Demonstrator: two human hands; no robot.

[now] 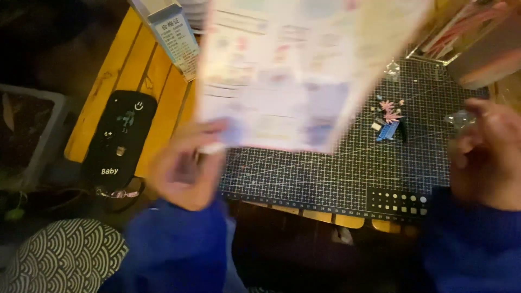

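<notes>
Left hand (187,171) pinches the lower corner of a printed sheet (293,70), raised above the gridded cutting mat (325,168). Sheet: pale, pastel panels, blurred. Right hand (485,154) loosely curled, holding nothing visible. Small pink and blue pieces (388,122) lie on the mat.

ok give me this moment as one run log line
left hand: holds printed sheet above cutting mat | right hand: empty, over mat's right edge | small pink and blue parts: on mat | view: blurred

yellow slatted wooden table (122,59), dim warm light
</notes>
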